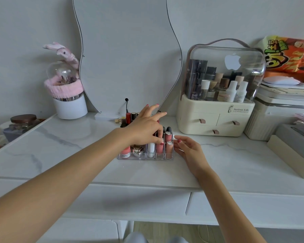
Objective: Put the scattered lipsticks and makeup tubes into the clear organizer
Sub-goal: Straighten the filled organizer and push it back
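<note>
White marble-look bench [63,137] with grey veins, glossy enough to throw reflections, pushed up against a plain pale wall with a wavy-edged mirror [128,50] leaning at the back. Near the middle sits the clear organizer [146,157], a hard see-through plastic tray split into little square slots. The front row holds, left to right, a squat pink jar [125,150], a shiny chrome-looking piece [138,151], one white tube [150,149] and two peachy-pink tubes; behind those stand a pink tube with a dark rounded cap [168,134] and at least one more dark-capped one, partly hidden so the full count is unclear. The left hand [146,127] reaches over the tray with fingers spread wide, and its thumb and a fingertip pinch the top of the pink tube [159,146] standing in a front slot. The right hand [188,149] rests at the tray's right edge, fingers loose and lightly curved, tips touching the side wall and holding nothing. Behind the left hand a few more lipsticks [130,117] stand upright. To the right there's a cream storage case [216,118] with a clear dome lid and three drawers, and at left a white cup [70,107] wrapped in a fluffy pink headband.
</note>
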